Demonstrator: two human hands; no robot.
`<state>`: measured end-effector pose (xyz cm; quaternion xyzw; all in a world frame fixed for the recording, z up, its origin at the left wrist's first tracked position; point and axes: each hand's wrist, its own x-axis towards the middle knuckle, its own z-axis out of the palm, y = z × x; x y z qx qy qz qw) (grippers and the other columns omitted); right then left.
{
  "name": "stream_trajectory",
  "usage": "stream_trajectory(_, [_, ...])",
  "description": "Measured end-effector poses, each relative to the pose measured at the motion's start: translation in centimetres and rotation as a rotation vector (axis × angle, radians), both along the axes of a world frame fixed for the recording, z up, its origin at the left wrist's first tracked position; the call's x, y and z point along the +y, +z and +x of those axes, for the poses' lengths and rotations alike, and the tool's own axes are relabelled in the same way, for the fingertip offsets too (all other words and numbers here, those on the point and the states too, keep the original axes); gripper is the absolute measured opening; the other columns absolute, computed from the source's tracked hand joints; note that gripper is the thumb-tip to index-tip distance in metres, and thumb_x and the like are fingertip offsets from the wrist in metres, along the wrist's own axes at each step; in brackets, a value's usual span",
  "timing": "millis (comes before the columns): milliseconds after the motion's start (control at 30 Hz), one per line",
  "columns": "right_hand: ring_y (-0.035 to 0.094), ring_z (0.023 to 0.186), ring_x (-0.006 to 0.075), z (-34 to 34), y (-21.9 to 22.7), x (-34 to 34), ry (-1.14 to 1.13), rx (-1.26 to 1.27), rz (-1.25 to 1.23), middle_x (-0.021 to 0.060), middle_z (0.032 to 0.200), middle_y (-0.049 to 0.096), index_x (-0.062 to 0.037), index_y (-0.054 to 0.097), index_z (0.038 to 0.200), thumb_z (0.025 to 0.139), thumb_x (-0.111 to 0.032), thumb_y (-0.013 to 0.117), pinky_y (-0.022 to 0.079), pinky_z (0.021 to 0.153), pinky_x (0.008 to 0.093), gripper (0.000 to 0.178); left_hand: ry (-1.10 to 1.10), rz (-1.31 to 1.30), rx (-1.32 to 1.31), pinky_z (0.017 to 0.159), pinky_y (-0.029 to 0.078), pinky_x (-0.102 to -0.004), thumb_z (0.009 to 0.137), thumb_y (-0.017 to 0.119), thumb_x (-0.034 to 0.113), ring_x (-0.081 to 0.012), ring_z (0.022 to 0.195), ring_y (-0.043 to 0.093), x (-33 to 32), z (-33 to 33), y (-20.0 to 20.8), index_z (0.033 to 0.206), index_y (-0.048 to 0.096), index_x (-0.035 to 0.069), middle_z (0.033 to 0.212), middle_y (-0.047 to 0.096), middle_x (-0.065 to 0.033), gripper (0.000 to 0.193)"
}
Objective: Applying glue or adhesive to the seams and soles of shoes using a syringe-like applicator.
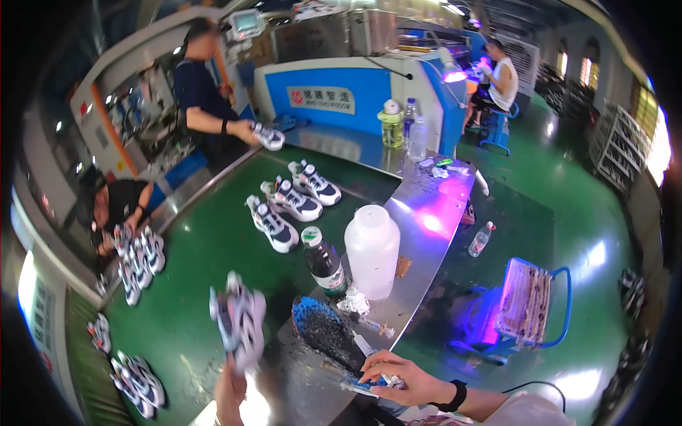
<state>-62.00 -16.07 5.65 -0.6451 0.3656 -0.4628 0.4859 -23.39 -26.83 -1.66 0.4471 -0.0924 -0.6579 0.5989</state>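
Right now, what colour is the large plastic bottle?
Large plastic bottle: white, best seen in head view.

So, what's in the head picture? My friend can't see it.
A person's left hand holds up a greyish-white sneaker over a green surface; the right hand curls around something whitish. Across it, another person holds a second sneaker.

I read this as a shoe factory: sneakers (295, 201) stand along a green conveyor belt (206, 234), with a worker (201, 96) beside it. Beyond, I make out a big blue-and-white machine (373, 89), a loaded rack (619, 148) and a glossy green floor (522, 174).
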Motion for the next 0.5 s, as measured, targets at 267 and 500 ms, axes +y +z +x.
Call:
stream_trajectory(267, [0.054, 0.088, 0.0170, 0.9, -1.5, 1.0, 0.005, 0.071, 0.030, 0.0086, 0.106, 0.052, -0.0028, 0.060, 0.101, 0.089, -0.018, 0.055, 0.043, 0.077, 0.0275, 0.020, 0.135, 0.139, -0.612, 0.086, 0.044, -0.0312, 0.093, 0.049, 0.022, -0.0201, 0.096, 0.055, 20.0, -1.4, 3.4, 0.123, 0.045, -0.002, 0.110, 0.058, -0.0130, 0.039])
stream_trajectory(500, [0.053, 0.088, 0.0187, 2.5, -1.1, 3.3, -0.095, 0.022, 0.022, 0.0097, 0.101, 0.054, -0.0002, 0.062, 0.095, 0.090, -0.016, 0.052, 0.042, 0.077, 0.0295, 0.019, 0.250, 0.031, -0.917, 0.087, 0.041, -0.0331, 0.091, 0.054, 0.024, -0.0205, 0.095, 0.053, 25.8, 1.5, 4.9, 0.119, 0.050, -0.004, 0.108, 0.059, -0.0135, 0.040])
